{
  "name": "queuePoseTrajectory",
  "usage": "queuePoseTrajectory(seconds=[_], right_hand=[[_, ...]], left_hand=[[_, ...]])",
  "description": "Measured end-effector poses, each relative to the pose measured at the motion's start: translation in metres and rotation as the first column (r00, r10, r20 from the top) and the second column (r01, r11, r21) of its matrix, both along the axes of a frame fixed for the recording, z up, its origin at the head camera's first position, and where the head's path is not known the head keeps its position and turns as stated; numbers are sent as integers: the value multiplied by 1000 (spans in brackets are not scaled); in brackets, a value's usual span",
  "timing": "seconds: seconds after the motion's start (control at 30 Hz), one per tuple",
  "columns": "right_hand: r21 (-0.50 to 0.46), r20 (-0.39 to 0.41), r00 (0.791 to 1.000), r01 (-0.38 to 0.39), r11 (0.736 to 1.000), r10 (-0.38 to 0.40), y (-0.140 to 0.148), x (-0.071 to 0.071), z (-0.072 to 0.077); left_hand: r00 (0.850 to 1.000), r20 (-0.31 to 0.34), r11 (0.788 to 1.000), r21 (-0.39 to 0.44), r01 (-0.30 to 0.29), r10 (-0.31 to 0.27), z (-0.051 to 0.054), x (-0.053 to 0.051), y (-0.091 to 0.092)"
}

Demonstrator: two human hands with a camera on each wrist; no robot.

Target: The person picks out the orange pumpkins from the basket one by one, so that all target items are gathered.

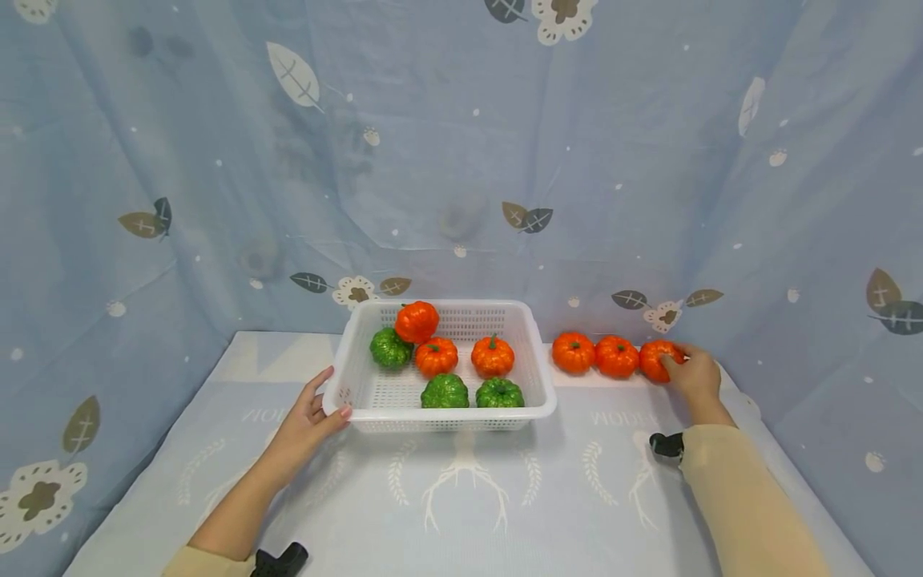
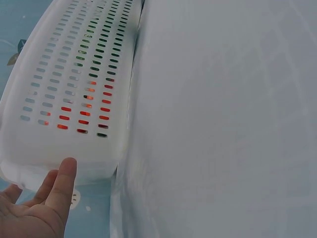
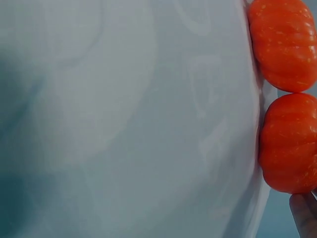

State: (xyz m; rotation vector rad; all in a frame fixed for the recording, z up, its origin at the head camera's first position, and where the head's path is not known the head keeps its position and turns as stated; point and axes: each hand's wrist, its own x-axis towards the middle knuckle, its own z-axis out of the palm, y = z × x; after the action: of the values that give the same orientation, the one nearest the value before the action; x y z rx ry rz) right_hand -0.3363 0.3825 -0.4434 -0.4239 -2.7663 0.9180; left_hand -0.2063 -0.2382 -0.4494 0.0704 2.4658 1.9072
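Observation:
A white perforated basket [image 1: 397, 414] stands at the back middle of the table, holding three orange and three green small pumpkins; one orange pumpkin [image 1: 417, 322] leans high at its back left. My left hand [image 1: 306, 421] holds the basket's front left corner, thumb at the front and fingers along the left end. To the right, three orange pumpkins [image 1: 574, 353] sit in a row. My right hand [image 1: 694, 375] grips the rightmost orange pumpkin [image 1: 654, 361]. In the right wrist view, fingertips [image 3: 302, 210] touch this pumpkin, which sits against its neighbour [image 3: 285, 44].
A pale patterned cloth covers the table [image 1: 461, 497]. Behind and at both sides hangs a blue curtain [image 1: 433, 160] with leaf and flower prints. The pumpkin row lies along the table's back edge. Black wrist devices [image 1: 667, 445] sit at both sleeves.

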Motion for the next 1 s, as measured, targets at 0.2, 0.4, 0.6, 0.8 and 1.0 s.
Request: queuePoseTrajectory(seconds=[0.2,0.4,0.6,0.8,1.0], right_hand=[[-1,24,998,-52,999,52,6,-1,-3],[-35,71,993,-93,995,96,10,-1,-5],[-46,83,991,-103,994,107,13,-2,-11],[-61,66,991,-110,992,114,15,-4,-15],[-97,77,992,-92,991,100,14,-3,-13]], left_hand=[[1000,0,1000,1,0,0,1,1,1],[1000,12,1000,-28,-2,3,2,2,2],[1000,12,1000,-24,-3,4,2,1,1],[1000,6,1000,-13,3,-3,1,1,0],[1000,5,1000,-11,-2,2,2,1,2]])
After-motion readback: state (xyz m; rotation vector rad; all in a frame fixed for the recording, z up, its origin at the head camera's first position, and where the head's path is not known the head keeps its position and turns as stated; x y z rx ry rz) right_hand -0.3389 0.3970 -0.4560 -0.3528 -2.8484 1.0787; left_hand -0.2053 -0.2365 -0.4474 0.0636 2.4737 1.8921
